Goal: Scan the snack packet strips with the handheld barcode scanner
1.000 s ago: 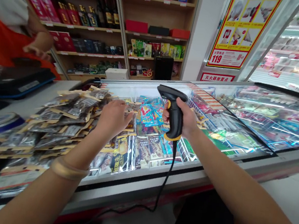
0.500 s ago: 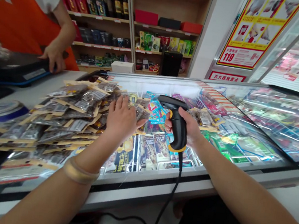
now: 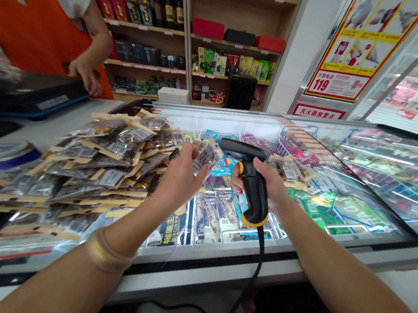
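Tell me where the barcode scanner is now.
In the head view, the barcode scanner is in the right hand, above the freezer lid, beside the packet in the left hand.

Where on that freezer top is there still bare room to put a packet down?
Bare glass lies right of the barcode scanner in the right hand, along the freezer lid, up to a few loose packets behind the scanner. The white counter beside the tape roll is also free. Left of the left hand, the pile of packets crowds the glass.
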